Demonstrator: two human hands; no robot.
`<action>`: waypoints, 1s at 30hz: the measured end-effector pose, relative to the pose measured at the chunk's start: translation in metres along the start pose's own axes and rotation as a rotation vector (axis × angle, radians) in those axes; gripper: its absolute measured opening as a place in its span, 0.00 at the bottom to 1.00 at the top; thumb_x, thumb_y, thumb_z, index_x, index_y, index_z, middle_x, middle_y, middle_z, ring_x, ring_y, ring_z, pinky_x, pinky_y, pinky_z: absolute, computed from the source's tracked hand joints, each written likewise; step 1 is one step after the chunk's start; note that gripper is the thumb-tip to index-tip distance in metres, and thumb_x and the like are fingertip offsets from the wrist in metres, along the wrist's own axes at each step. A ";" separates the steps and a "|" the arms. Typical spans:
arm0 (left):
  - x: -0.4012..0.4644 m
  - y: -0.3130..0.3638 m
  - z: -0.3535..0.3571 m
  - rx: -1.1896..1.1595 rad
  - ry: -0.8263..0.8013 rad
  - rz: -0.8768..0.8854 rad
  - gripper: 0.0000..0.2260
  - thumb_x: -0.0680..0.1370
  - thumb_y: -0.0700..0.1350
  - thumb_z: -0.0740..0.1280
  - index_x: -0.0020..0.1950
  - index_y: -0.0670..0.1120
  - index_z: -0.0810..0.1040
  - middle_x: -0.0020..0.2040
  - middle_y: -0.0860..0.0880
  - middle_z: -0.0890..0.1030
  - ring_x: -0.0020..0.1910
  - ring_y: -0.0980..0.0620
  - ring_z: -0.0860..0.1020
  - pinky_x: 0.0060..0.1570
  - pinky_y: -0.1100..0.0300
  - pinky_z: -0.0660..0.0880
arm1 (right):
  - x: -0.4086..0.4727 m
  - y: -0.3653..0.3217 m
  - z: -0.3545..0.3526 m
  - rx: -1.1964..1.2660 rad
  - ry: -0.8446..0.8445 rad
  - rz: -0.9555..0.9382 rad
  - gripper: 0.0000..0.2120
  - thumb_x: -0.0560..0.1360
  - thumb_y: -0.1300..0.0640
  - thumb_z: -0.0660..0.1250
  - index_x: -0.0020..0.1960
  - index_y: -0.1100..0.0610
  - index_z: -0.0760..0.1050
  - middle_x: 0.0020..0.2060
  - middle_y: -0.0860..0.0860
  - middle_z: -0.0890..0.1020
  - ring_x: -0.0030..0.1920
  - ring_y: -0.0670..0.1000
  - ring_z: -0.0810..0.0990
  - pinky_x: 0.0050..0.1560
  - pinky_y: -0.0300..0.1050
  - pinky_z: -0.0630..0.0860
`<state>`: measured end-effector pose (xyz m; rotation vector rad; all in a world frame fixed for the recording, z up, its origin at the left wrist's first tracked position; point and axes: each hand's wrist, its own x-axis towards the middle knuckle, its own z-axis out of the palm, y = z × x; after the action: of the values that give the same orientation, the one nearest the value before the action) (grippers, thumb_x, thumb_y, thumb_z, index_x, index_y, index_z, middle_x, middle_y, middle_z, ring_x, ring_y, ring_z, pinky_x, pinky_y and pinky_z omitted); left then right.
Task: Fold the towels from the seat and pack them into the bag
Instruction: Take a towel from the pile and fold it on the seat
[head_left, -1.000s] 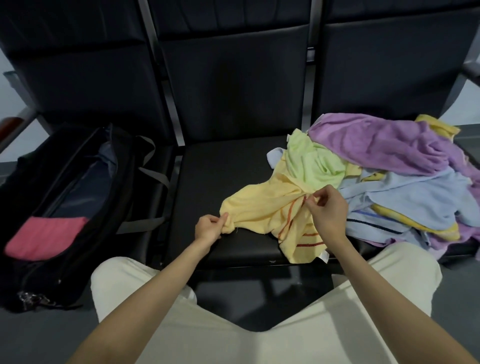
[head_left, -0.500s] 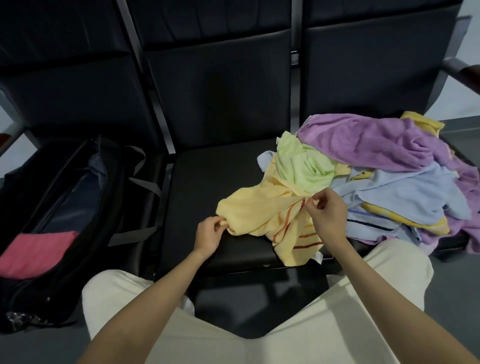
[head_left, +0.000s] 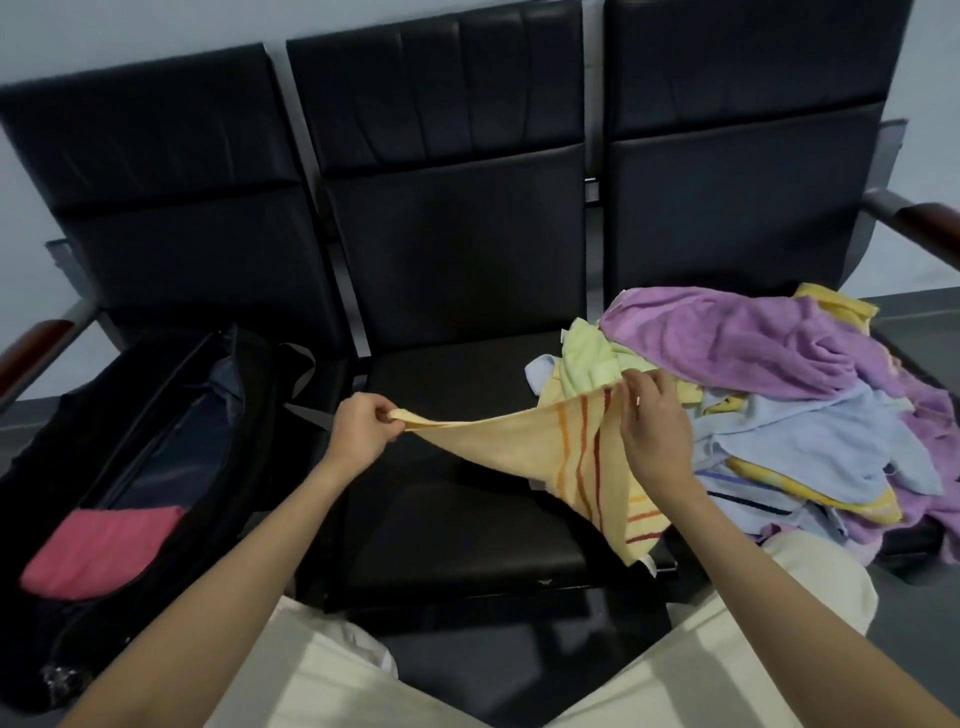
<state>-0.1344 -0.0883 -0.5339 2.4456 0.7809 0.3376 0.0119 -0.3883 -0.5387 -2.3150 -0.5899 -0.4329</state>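
A yellow towel with red and orange stripes (head_left: 524, 452) hangs stretched above the middle black seat (head_left: 467, 525). My left hand (head_left: 361, 434) pinches its left corner. My right hand (head_left: 649, 421) pinches its upper right edge, and the striped end droops toward the seat's front. A heap of towels (head_left: 779, 400), purple, light blue, green and yellow, covers the right seat. The open black bag (head_left: 156, 415) lies on the left seat with a folded pink towel (head_left: 98, 551) inside it.
Black seat backs stand behind all three seats. Wooden armrests (head_left: 930, 218) stick out at both ends of the row. My legs in cream trousers (head_left: 649, 670) are below the seat's front edge. Grey floor shows at the right.
Both hands have lifted the yellow striped towel off the seat and pulled it apart, so it now hangs stretched between them. The camera view has tilted upward.
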 end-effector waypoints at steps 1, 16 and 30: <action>0.005 0.005 -0.010 -0.093 0.040 -0.030 0.02 0.72 0.37 0.73 0.43 0.43 0.83 0.33 0.48 0.82 0.34 0.53 0.81 0.40 0.59 0.78 | 0.006 -0.008 -0.002 0.028 0.037 0.019 0.10 0.78 0.63 0.61 0.59 0.64 0.74 0.53 0.60 0.73 0.40 0.56 0.75 0.37 0.45 0.69; 0.030 0.084 -0.133 -0.596 0.920 -0.035 0.07 0.77 0.42 0.62 0.45 0.48 0.80 0.35 0.55 0.77 0.35 0.60 0.75 0.39 0.68 0.73 | 0.062 -0.087 -0.020 0.361 0.361 -0.080 0.10 0.79 0.68 0.57 0.57 0.65 0.73 0.52 0.59 0.72 0.45 0.43 0.68 0.45 0.20 0.64; 0.088 0.037 -0.136 -0.421 0.472 -0.230 0.09 0.82 0.39 0.59 0.50 0.41 0.79 0.50 0.42 0.80 0.40 0.47 0.83 0.34 0.59 0.81 | 0.110 -0.098 0.004 0.174 -0.172 -0.041 0.11 0.76 0.68 0.60 0.58 0.64 0.71 0.55 0.57 0.71 0.48 0.55 0.74 0.47 0.42 0.66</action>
<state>-0.0999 -0.0032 -0.3952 1.8780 1.0501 0.9087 0.0536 -0.2898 -0.4371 -2.1894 -0.7304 -0.1934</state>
